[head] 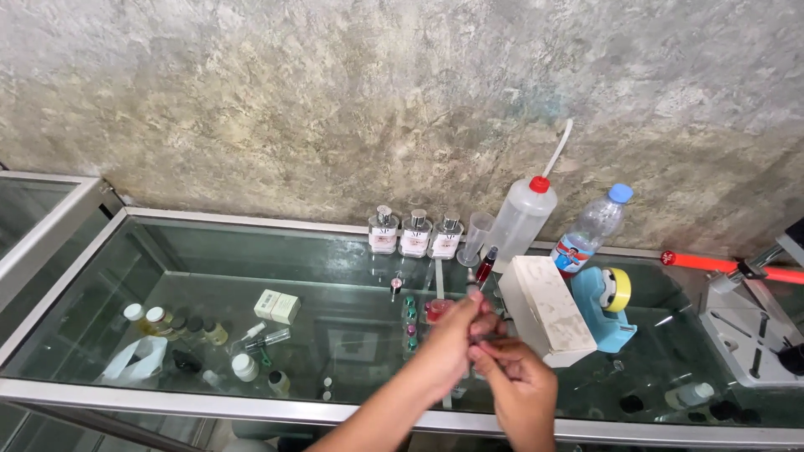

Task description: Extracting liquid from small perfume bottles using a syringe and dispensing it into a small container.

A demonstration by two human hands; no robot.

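Rough mottled plaster forms the back wall, and against it stands a glass-topped display bench [209, 251] with an aluminium frame; shelves below show small jars and boxes through the glass.

Both hands meet over the middle of the bench, near its front edge. The left hand [448, 339] is pinched closed on a slim glass vial [486, 266] with a dark cap and red liquid, tilted up and away from the body, probably so the contents stay off the fingers. The right hand [521, 387] sits just below and touching, fingers curled inward against the lower end of the vial; what exactly it grips is hidden by the fingers.

Along the wall stand three square perfume bottles [415, 233] in a row, labels forward, as for display. Beside them are a clear measuring cup [476, 236], a squeeze wash bottle [521, 216] with red cap and bent spout, and a plastic water bottle [590, 228], all upright and within reach. A white box [544, 308] and a blue tape dispenser [605, 308] lie just right of the hands.
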